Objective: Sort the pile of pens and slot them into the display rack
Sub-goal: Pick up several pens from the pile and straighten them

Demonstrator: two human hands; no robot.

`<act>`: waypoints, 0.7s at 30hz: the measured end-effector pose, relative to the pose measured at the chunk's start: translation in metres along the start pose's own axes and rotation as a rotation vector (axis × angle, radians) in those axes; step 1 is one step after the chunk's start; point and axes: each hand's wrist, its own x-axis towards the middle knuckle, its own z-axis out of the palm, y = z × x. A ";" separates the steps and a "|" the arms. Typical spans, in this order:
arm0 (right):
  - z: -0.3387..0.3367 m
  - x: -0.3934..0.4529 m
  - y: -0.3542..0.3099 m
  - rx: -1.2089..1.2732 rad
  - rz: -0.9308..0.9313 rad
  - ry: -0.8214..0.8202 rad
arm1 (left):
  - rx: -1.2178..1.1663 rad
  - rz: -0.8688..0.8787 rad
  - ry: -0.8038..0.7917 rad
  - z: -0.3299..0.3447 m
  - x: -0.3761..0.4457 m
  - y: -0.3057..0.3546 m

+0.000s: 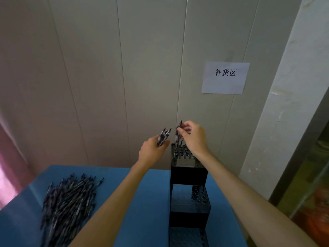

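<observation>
Fingers [183, 130] of your right hand [194, 138] pinch one dark pen [179, 129]; left hand [153, 151] grips a dark pen bundle [163, 137]. Tilt it and you'll probably miss the black tiered rack [188, 173] hole.

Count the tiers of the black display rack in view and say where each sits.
3. The top tier is under the right hand, the middle tier is one step nearer, and the lowest tier is at the bottom edge, cut off; more may be hidden.

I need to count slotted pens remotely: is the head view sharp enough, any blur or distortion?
Head view: pile of pens and bunch in the left hand are blurred; right hand hides some rack holes; wide-angle bends the wall seams; pink cast at left edge.
</observation>
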 end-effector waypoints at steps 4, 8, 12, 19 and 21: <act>0.002 -0.001 0.000 -0.116 0.008 -0.108 | -0.016 -0.027 0.012 0.000 0.000 -0.003; 0.010 -0.009 0.007 -0.190 0.017 -0.144 | -0.030 -0.027 0.008 -0.002 -0.002 -0.003; 0.010 -0.012 0.010 -0.154 0.025 -0.126 | -0.031 -0.023 -0.018 -0.001 -0.002 -0.004; 0.002 -0.009 0.007 -0.106 0.069 -0.024 | -0.136 -0.029 -0.071 0.000 -0.004 0.003; -0.002 -0.009 0.000 0.092 0.136 -0.069 | -0.201 -0.010 -0.096 0.000 -0.005 0.005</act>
